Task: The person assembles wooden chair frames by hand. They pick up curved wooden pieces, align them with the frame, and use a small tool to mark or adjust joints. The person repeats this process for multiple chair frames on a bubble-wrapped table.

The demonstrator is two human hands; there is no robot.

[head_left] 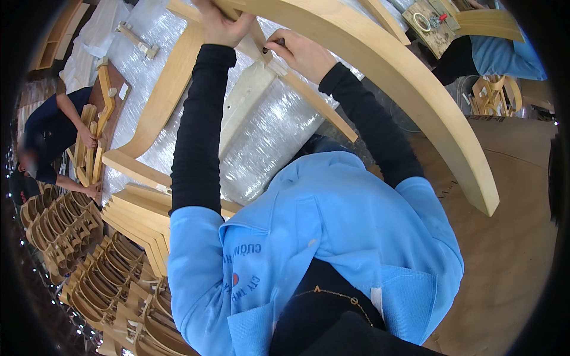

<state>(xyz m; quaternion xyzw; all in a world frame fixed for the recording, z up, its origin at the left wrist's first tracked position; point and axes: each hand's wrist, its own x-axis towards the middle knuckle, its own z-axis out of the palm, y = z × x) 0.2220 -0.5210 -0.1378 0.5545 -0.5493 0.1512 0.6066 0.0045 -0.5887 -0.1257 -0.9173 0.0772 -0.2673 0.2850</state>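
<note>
My left hand (228,26), partly cut off by the top edge, is closed around a pale wooden chair frame (332,21). One long curved member of that frame sweeps over my right forearm and down to the right. Thumb and fingers of my right hand (304,54) pinch a small dark piece of hardware (281,42), too small to name surely. Just below the pinch, a dark round hole or bolt head (265,51) shows in the wooden joint. Under the joint lies a whitish padded block (246,98). A straight wooden rail (320,107) runs down right from there.
Plastic wrap covers the worktable (255,169). Stacked curved wooden parts (139,222) stand at its near left, with rows of frames (113,285) beyond. A co-worker (53,130) handles wooden pieces at left; another blue sleeve (504,56) shows at upper right. Brown cardboard (504,249) lies at right.
</note>
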